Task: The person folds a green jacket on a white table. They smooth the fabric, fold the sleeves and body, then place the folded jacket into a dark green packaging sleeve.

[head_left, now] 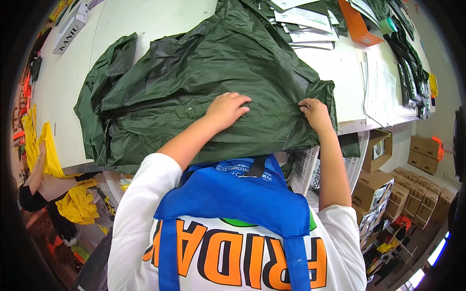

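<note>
A dark green, shiny rain jacket (194, 72) lies spread and wrinkled over the white table, its near edge hanging at the table's front. My left hand (228, 110) rests flat on the middle of the fabric, fingers stretched out toward the right. Farther right, my right hand (314, 112) pinches a fold of the jacket near its right side, thumb and fingertips together. A sleeve-like part (109, 68) of the garment lies bunched at the left.
Stacked packets with white paper sheets (306, 24) lie at the far right, beside an orange box (359, 24). A white box (72, 28) stands far left. Cardboard cartons (412, 194) fill the floor at right. Another person (41, 179) at left handles yellow fabric (51, 150).
</note>
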### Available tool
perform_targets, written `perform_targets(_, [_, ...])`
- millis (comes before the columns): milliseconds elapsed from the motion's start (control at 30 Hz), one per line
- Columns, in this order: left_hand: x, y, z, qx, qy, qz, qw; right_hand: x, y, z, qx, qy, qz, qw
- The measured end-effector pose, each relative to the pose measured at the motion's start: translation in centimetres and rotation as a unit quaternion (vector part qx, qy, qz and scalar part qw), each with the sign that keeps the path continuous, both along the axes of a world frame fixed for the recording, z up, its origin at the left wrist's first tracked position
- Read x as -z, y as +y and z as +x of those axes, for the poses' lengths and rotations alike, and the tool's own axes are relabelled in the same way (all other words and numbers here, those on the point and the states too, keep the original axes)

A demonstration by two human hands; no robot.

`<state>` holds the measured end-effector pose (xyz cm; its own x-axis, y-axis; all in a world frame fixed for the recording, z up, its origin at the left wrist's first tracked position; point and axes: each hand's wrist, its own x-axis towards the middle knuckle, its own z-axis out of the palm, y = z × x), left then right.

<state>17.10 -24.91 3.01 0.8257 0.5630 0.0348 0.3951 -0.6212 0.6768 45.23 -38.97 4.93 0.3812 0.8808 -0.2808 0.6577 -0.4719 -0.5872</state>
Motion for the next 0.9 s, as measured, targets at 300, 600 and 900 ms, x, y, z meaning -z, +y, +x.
perform_targets(300, [0.3,-0.4,2.9,-0.075,0.116,-0.100,0.985,0.2,0.7,2.1,0.040,0.040,-0.071,0.996])
perform_targets(600, [0.5,0.4,2.5,-0.045,0.131,-0.097,0.986,1.2,1.4,2.3,-0.002,0.026,-0.065,0.998])
perform_targets(900, [-2.5,2.2,-11.9,-0.136,0.172,0.082,0.972,-0.3,0.0,7.5,0.015,-0.301,-0.003,0.954])
